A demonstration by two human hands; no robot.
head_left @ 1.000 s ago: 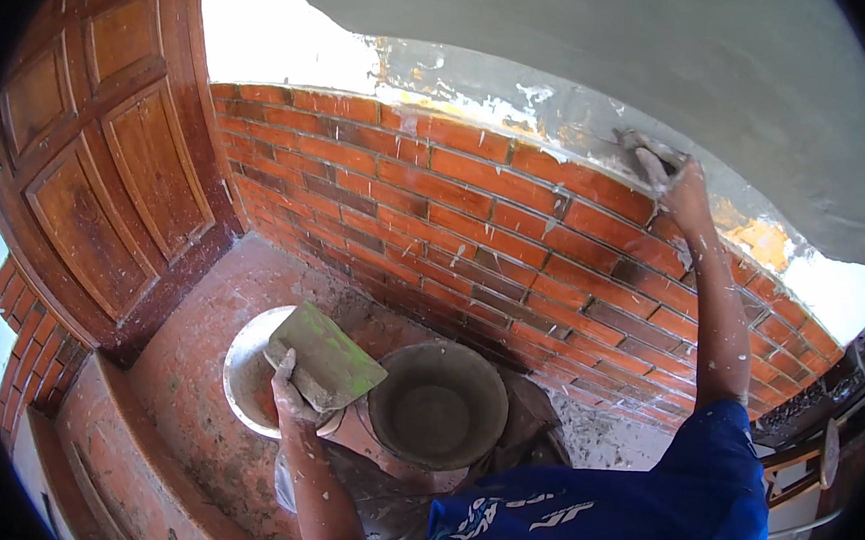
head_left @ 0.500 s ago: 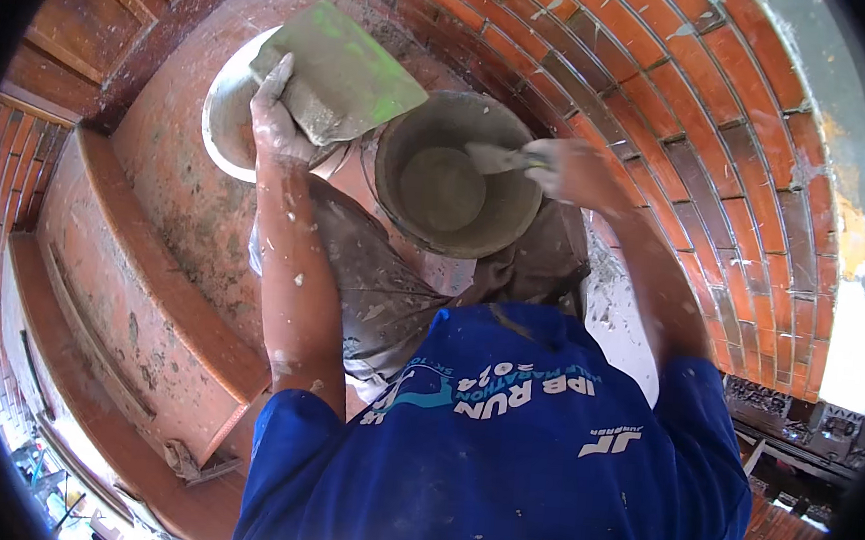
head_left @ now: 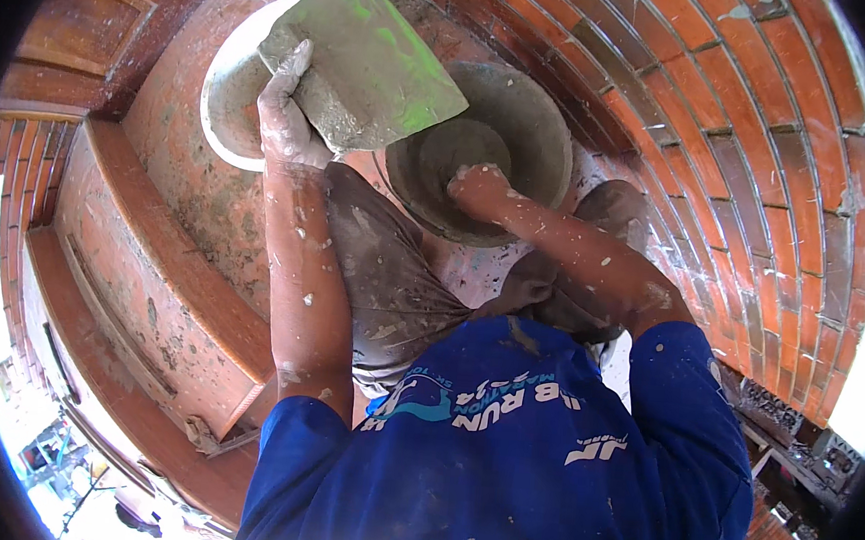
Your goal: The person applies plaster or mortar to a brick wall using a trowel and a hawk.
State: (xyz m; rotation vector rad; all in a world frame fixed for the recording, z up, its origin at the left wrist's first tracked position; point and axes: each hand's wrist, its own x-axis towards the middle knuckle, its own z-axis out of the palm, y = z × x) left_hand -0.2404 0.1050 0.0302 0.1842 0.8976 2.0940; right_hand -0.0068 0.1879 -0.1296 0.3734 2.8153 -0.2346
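Note:
My left hand (head_left: 291,120) grips a green plasterer's hawk (head_left: 382,61), its flat face smeared with grey mortar and a thicker lump along the lower edge. The board is tilted, with its right corner over the rim of a dark mortar bucket (head_left: 563,144). Down inside that bucket is my right hand (head_left: 480,189), closed, with its back toward me. The trowel seen in it a moment earlier is hidden now by the hand. Grey wet mortar (head_left: 466,144) lies in the bucket's bottom.
A white basin (head_left: 216,94) stands behind the hawk, partly covered by it. Tiled steps (head_left: 167,267) descend on the left, below a wooden door (head_left: 74,19). A brick-faced wall (head_left: 730,180) curves close along the right. My mortar-stained knees (head_left: 379,251) flank the bucket.
My right hand has moved left and down into the bucket, taking the trowel out of sight. The hawk has shifted slightly right and up in the view, which itself has moved a little.

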